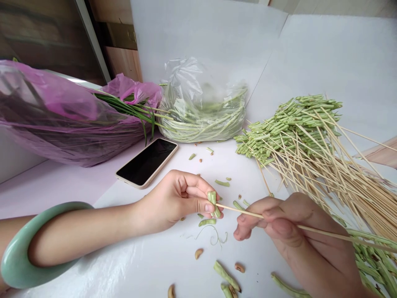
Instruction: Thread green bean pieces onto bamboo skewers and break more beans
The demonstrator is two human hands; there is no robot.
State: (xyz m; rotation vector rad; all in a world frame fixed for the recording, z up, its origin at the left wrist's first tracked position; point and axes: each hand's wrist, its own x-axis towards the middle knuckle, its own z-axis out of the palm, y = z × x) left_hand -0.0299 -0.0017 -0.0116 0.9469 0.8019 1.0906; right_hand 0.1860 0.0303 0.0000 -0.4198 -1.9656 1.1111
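While a thin wooden skewer (240, 210) is being gripped in the right hand (297, 240), its long axis is being directed leftward and slightly away from the viewer, toward the green bean pieces (212, 198) in the left hand (180, 203). The pieces are being presented just left of the right fingertips, with their length running roughly crosswise to the skewer; their side is being met by its front end, the tip is being hidden, and the depth of entry cannot be told. The right hand is being held narrow, the shaft being pinched between thumb and fingers and its rear being extended past the palm to the edge of view. A heap of cut beans (376, 265) is being partly screened by this hand. The left hand, nearer to the pieces, is likewise being held nearly closed, the pieces being clamped between thumb and fingers. Around both hands, loose seeds (199, 253) and scattered offcuts are being supported by the white work surface (124, 265). Beyond the left hand, a phone (147, 163) is being rested screen up. Farther back, skewered beans (291, 124) are being stacked at right, and long beans are being contained in a clear bag (201, 120) beside a purple bag (71, 120).
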